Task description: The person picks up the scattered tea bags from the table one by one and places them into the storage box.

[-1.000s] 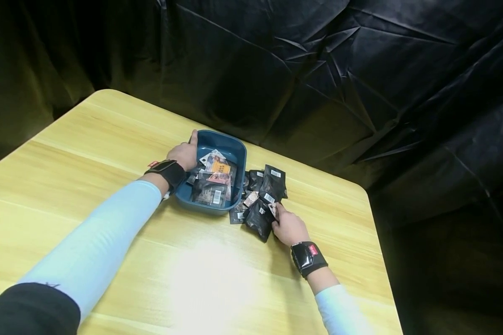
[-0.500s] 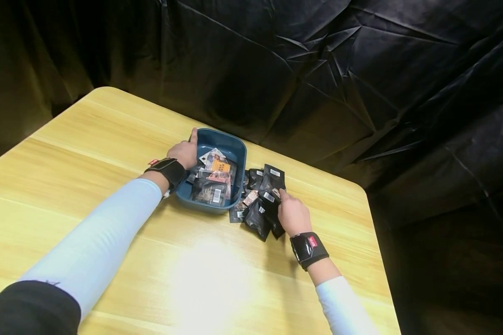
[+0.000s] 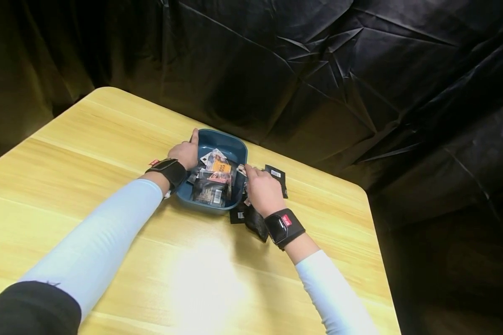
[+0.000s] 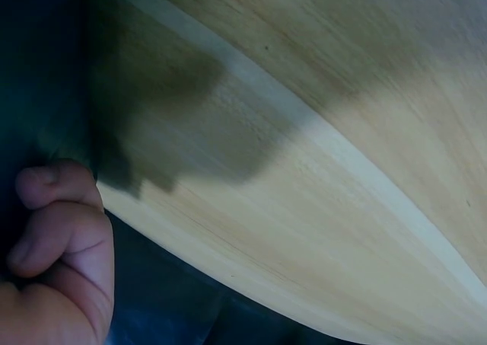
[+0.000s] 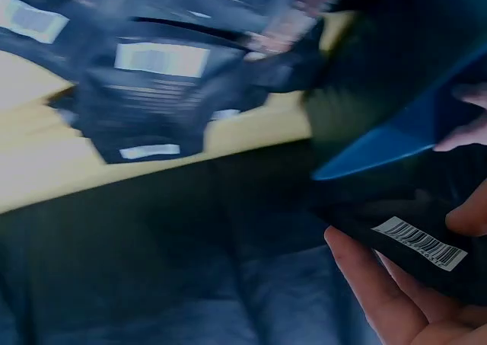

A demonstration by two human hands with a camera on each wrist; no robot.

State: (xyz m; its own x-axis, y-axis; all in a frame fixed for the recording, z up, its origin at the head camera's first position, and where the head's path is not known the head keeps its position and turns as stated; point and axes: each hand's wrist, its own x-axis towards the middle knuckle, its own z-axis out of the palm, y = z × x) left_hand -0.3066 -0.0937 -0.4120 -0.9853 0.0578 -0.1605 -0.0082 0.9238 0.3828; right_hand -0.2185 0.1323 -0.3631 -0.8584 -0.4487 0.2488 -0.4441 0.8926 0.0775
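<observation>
A blue plastic bin (image 3: 211, 210) stands near the table's far edge, holding several black and printed packets (image 3: 209, 191). My left hand (image 3: 184, 153) grips its left wall, one finger stretched along the rim; curled fingers (image 4: 65, 223) show in the left wrist view. By the bin's right rim, my right hand (image 3: 265, 190) pinches a small black packet (image 5: 420, 242) with a white barcode between thumb and fingers. Beneath and behind that hand lie more black packets (image 3: 256, 224), partly hidden by it. In the right wrist view the loose packets (image 5: 156, 94) overlap in a blurred pile.
The pale wooden table (image 3: 121, 130) has rounded far corners. Dark creased sheeting (image 3: 302, 70) hangs right behind its far edge. A bright glare spot (image 3: 207, 284) lies on the near part of the tabletop.
My right hand has lifted a packet from the pile at the right and moved left with it to the bin's right rim. The left hand and the bin have stayed in place.
</observation>
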